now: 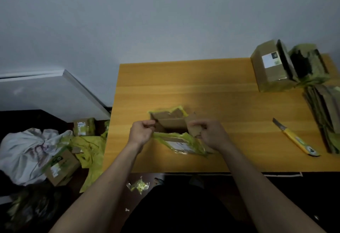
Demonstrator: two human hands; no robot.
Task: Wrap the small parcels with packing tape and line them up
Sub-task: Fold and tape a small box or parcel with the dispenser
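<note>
A small open cardboard box [172,122] with torn yellow-green tape [185,138] hanging off it sits at the middle of the wooden table [202,85]. My left hand [140,131] grips its left flap and tape. My right hand [207,133] pinches the torn right flap. A white label shows on the box's near side. Two more taped boxes [270,67] stand at the table's far right corner. Flattened cardboard pieces [323,114] are stacked along the right edge.
A yellow utility knife [294,138] lies on the table to the right, blade out. On the floor to the left are a white bag [24,151], small boxes [60,166] and yellow-green tape scraps [92,149]. A tape scrap [139,185] lies below the table edge.
</note>
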